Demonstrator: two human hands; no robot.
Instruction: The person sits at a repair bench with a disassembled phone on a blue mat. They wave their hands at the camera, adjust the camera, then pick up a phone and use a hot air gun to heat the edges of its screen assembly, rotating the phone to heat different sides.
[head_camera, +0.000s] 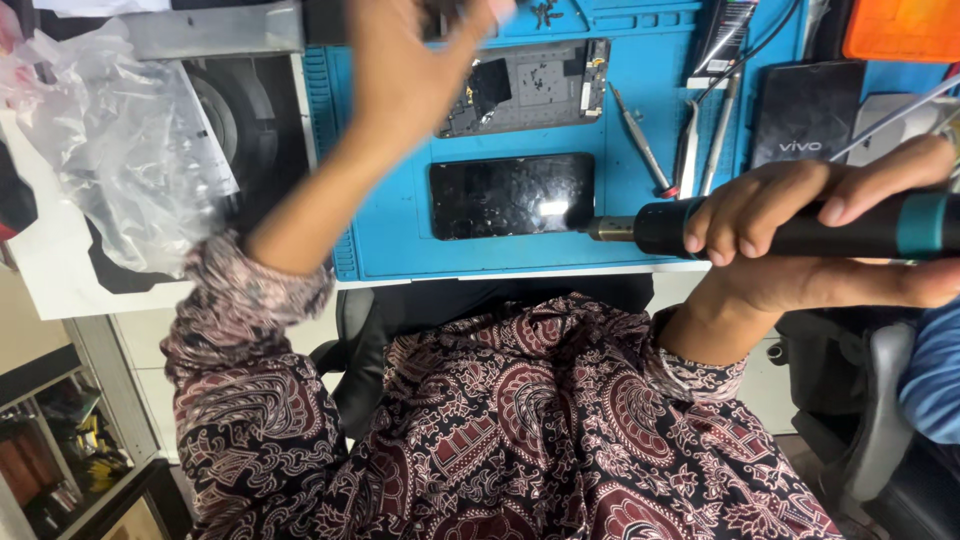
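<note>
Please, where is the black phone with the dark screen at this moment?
In the head view, the black phone lies flat near the middle of the blue mat, just below the opened phone body and left of the tool's metal tip.

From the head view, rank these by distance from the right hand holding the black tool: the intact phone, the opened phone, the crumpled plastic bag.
From the right hand:
1. Intact phone, just off the tool's tip on the blue mat.
2. Opened phone, farther up the mat.
3. Plastic bag, far left, off the mat.

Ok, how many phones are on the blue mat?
2: an intact dark phone near the mat's front edge, and an opened phone with bare internals behind it. The raised left hand may hide others.
</note>
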